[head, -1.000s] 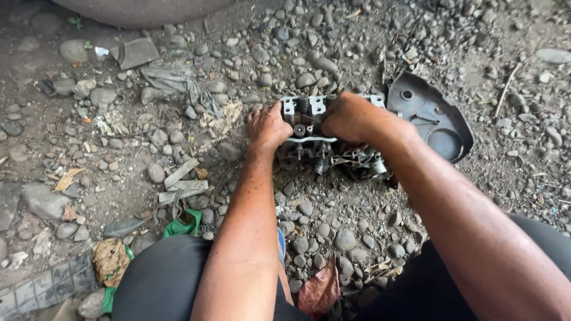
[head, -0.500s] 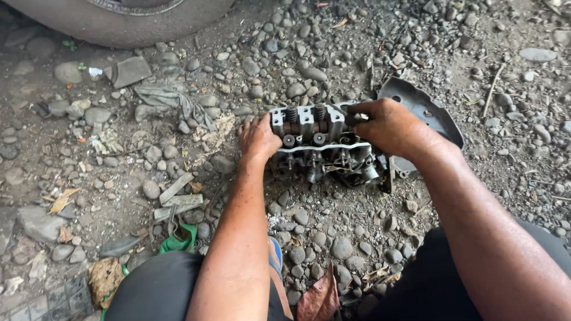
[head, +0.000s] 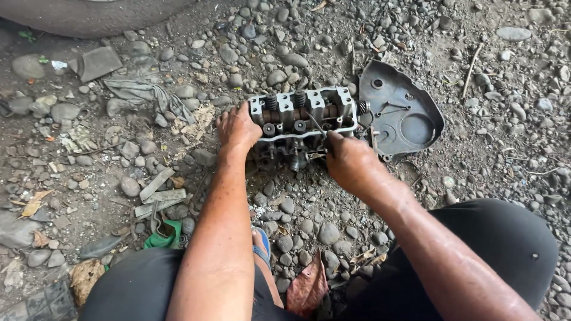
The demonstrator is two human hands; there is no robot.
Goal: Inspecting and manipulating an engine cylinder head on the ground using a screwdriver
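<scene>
While the left hand [head: 238,128] grips the metal engine part [head: 302,122] in the middle and the right hand [head: 351,161] pinches its front edge, it could tip on loose stones [head: 309,223] and squash fingers.

- The left hand [head: 238,128] covers the left end of the cylinder head [head: 303,113].
- The right hand [head: 352,161] hides its near right corner.
- A tyre [head: 89,15] is cut off far left.

The cylinder head [head: 300,122] lies on the gravel ground [head: 488,119], between the fingers [head: 229,119] of both hands. A metal cover [head: 401,113] lies just right of it, a rag [head: 140,92] well left.
</scene>
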